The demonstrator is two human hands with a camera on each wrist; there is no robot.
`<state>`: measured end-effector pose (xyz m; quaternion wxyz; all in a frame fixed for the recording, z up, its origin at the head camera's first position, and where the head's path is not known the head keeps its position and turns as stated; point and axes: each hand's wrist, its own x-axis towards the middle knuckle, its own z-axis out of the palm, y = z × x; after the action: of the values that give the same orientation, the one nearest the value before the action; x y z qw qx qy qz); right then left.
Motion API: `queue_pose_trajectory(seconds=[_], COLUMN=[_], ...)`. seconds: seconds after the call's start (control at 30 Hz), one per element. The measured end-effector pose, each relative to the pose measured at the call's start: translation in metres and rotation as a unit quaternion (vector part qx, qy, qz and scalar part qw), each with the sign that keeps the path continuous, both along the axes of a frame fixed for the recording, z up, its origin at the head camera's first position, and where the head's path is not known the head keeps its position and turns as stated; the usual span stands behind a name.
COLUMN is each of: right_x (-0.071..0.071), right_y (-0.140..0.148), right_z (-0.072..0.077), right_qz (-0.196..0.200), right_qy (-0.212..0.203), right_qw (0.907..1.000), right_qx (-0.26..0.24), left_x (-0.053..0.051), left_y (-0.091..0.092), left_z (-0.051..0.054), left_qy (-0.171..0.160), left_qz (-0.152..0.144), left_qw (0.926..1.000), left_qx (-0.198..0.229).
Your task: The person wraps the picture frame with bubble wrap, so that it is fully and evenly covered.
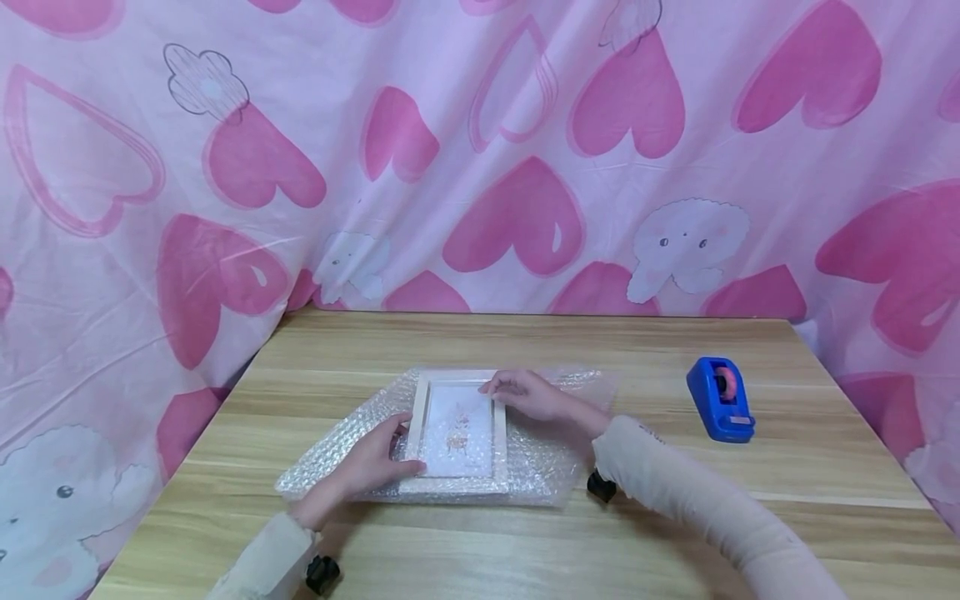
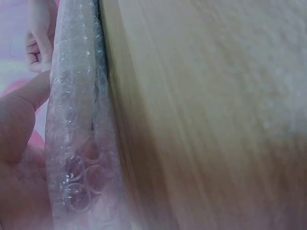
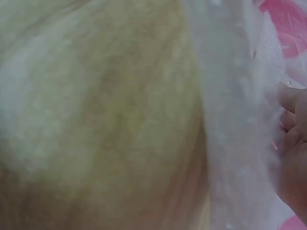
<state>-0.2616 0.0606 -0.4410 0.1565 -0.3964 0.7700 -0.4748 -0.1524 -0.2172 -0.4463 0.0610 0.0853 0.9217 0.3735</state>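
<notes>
A white picture frame point(image 1: 500, 433) with a small printed picture lies on a sheet of bubble wrap point(image 1: 543, 450); bubbles also show across its lower part. My left hand point(image 1: 375, 457) holds the frame's left side, its thumb near the lower left corner. In the left wrist view, that hand point(image 2: 19, 129) lies against the bubble wrap point(image 2: 79, 120) along the edge. At the upper right corner, my right hand point(image 1: 532, 393) has curled fingers that pinch the wrap. The right wrist view shows its fingers point(image 3: 290, 129) beside raised, blurred film point(image 3: 235, 115).
A blue tape dispenser point(image 1: 722, 417) with a pink roll stands on the wooden table point(image 1: 480, 550), to the right of the wrap. Behind the table and at both sides hangs a pink curtain point(image 1: 420, 208) with hearts.
</notes>
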Motion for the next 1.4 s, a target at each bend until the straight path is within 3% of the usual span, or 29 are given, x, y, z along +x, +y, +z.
queue_pose_trajectory(seconds=[0.23,0.33,0.53,0.77,0.93,1.4], right_x=[0.017,0.018,0.015,0.021,0.026,0.034], right_y=[-0.003,-0.004,-0.004,-0.005,-0.005,0.000], right_z=[0.013,0.011,-0.006,-0.007,-0.007,0.000], right_qz=[0.004,-0.001,-0.008,-0.011,-0.014,0.017], right_qy=[0.038,0.055,0.088,0.127,0.140,0.125], right_qw=[0.9993,0.9985,0.9938,0.9818,0.9742,0.9720], right_qx=[-0.007,-0.001,0.068,0.141,0.176,0.198], left_x=[0.000,0.001,0.001,0.001,0.000,0.001], left_y=[0.000,0.000,-0.001,-0.001,-0.001,0.000], left_z=[0.002,0.003,0.002,0.000,0.000,0.003], left_qy=[0.001,-0.001,0.003,0.005,0.006,0.005], left_qz=[-0.004,-0.003,-0.008,-0.004,-0.004,-0.004], left_qw=[1.0000,1.0000,1.0000,1.0000,1.0000,1.0000], left_qx=[-0.005,-0.001,-0.001,-0.002,-0.002,-0.007])
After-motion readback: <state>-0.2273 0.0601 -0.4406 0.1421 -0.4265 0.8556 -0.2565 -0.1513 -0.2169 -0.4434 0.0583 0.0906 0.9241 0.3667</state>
